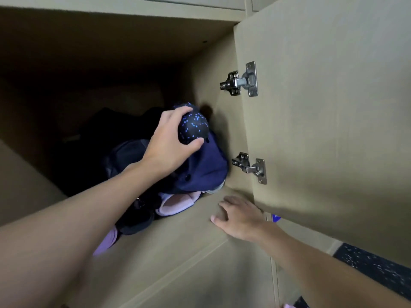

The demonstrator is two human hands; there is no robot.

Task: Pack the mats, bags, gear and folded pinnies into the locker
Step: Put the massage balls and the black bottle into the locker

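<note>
My left hand (169,150) reaches into the tan locker (178,230) and grips a black peanut-shaped massage ball (193,126) speckled with blue. The ball hovers just above a navy blue bag (204,170) that lies against the locker's right inner wall. Under and in front of the navy bag sit a black bag (135,218) and pale pink items (178,203). My right hand (238,216) rests flat, fingers spread, on the locker's bottom shelf near its front right corner. The back of the locker is dark and its contents there are hard to make out.
The locker door (333,118) stands open on the right, hung on two metal hinges (242,80) (251,167). Black flooring with blue speckles (373,267) shows at the lower right. A lower compartment front (200,281) lies below the shelf.
</note>
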